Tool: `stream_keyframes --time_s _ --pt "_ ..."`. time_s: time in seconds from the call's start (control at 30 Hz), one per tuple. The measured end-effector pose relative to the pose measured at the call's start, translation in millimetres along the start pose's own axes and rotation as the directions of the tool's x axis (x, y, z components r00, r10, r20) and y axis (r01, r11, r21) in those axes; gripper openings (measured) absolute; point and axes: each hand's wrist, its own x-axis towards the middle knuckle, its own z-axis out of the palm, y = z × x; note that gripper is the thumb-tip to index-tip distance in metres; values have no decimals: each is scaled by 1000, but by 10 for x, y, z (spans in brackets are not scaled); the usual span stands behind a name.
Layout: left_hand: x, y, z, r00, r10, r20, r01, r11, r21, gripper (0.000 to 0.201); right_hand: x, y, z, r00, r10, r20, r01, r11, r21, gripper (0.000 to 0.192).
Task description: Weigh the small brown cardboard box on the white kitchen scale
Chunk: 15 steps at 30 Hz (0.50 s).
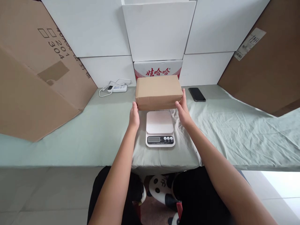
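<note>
A brown cardboard box [158, 87] is held between my two hands, just beyond the kitchen scale. My left hand [134, 115] grips its near left corner, thumb on the side and the other fingers hidden. At the near right corner, my right hand [184, 107] is closed on the box with the thumb on the front face. The white digital kitchen scale [159, 123] sits on the cloth nearer to me, with a bare weighing plate and a blank-looking display. Whether the box's underside touches the table is hidden.
A black phone [197, 94] lies at the back right. At the back left is a white power strip [117, 88] with a cable. Large cardboard panels [42, 75] flank the green cloth-covered table [105, 134]; white boxes [159, 31] form the back wall.
</note>
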Motion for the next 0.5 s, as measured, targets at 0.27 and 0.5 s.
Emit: stream_keyframes --time_s 0.27,0.5 --pt "-643 162 -304 1000 18 11 -20 990 138 88 -537 -363 -107 998 -33 -45 28 994 -108 92" --pt "-794 232 -505 996 84 -33 -73 963 260 93 -913 -390 -122 992 7 -127 -29 985 -171 68"
